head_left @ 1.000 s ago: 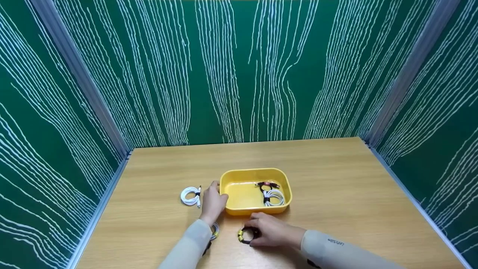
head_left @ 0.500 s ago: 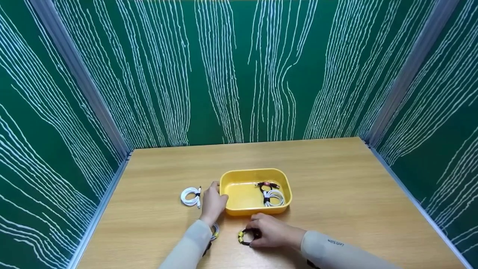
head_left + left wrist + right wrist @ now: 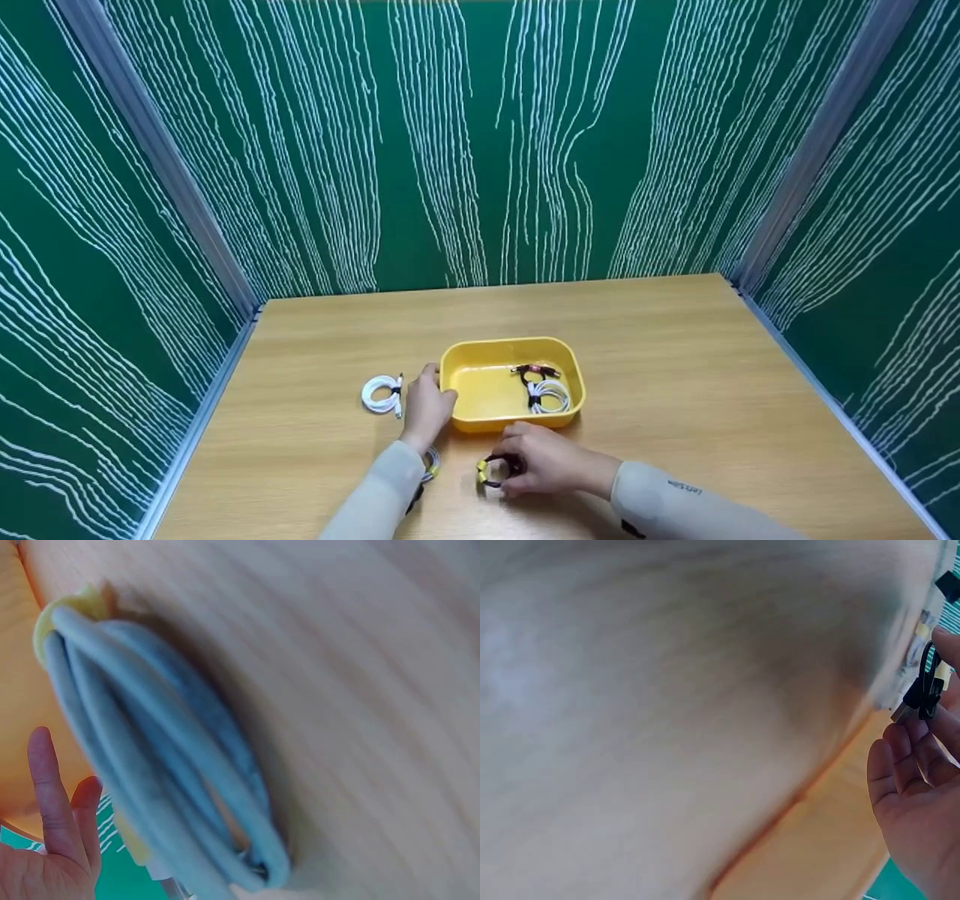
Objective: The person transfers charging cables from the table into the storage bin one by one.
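Note:
My left hand [image 3: 429, 403] rests against the left end of a yellow tray [image 3: 457, 358], its fingers [image 3: 49, 787] straight beside the tray wall. A white coiled cable [image 3: 381, 394] lies just left of that hand. My right hand [image 3: 534, 463] is in front of the tray, and its fingers [image 3: 909, 765] curl round a small black coil with yellow ties [image 3: 489, 472] on the table; the same black coil [image 3: 930, 684] shows in the right wrist view. A grey coiled cable [image 3: 157, 772] with a yellow tie lies under my left forearm, and the grey cable [image 3: 430, 465] shows partly there.
Inside the tray lie a white cable bundle [image 3: 550, 394] with black ties and red-and-black plugs [image 3: 537, 370]. The wooden table [image 3: 675, 360] is walled by green panels [image 3: 480, 150] at the back and both sides, with metal edge rails.
My right hand has edged slightly left and closed more round the black coil. The left hand and the tray have not moved.

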### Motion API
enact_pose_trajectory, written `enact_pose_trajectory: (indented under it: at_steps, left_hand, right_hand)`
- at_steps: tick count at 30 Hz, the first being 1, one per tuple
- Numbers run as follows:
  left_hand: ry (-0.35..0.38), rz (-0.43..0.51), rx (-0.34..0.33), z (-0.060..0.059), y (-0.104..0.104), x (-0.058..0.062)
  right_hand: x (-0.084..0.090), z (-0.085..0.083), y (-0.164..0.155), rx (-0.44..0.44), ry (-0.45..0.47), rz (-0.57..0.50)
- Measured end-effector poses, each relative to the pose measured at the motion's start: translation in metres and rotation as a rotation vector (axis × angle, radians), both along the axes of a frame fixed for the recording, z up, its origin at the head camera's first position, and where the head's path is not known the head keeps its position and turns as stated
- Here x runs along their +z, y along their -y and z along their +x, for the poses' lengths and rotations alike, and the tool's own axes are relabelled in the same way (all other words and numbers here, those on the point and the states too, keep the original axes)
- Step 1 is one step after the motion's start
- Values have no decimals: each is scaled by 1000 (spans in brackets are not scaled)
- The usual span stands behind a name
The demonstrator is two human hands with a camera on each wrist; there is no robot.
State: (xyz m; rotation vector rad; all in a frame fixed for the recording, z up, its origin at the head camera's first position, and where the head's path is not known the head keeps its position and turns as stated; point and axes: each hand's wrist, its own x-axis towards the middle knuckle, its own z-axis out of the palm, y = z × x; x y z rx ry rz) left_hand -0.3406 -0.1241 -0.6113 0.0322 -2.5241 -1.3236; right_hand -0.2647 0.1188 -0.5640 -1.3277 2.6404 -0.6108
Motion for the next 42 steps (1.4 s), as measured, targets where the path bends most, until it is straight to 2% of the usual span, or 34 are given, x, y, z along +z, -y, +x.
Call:
enact_pose_trajectory:
  at_steps: [2, 3, 7, 15, 22, 28, 30, 32, 34, 38, 42]
  left_hand:
    - [16, 5, 0, 7, -2, 10]
    - [37, 11, 6, 13, -4, 18]
    - [82, 0, 22, 19, -7, 29]
    - [105, -5, 30, 17, -7, 27]
    - [34, -21, 17, 16, -6, 26]
    - [23, -27, 16, -10, 3, -14]
    - [15, -32, 11, -13, 4, -18]
    - [1, -23, 10, -8, 3, -13]
    - [-3, -26, 1, -8, 3, -13]
    - [31, 1, -5, 2, 0, 5]
    - [47, 4, -11, 8, -1, 14]
  right_hand:
    - [6, 1, 0, 4, -11, -1]
    - [9, 2, 0, 5, -17, -4]
    - [17, 2, -2, 8, -34, -27]
    - [28, -3, -8, 15, -98, -96]
    - [37, -10, -10, -6, -161, -154]
    - [47, -21, -14, -72, -129, -159]
    - [49, -25, -15, -105, -116, -148]
    - [51, -29, -17, -136, -110, -142]
    - [53, -33, -18, -164, -105, -141]
    - [56, -41, -18, -216, -53, -138]
    - [55, -48, -18, -220, -60, -147]
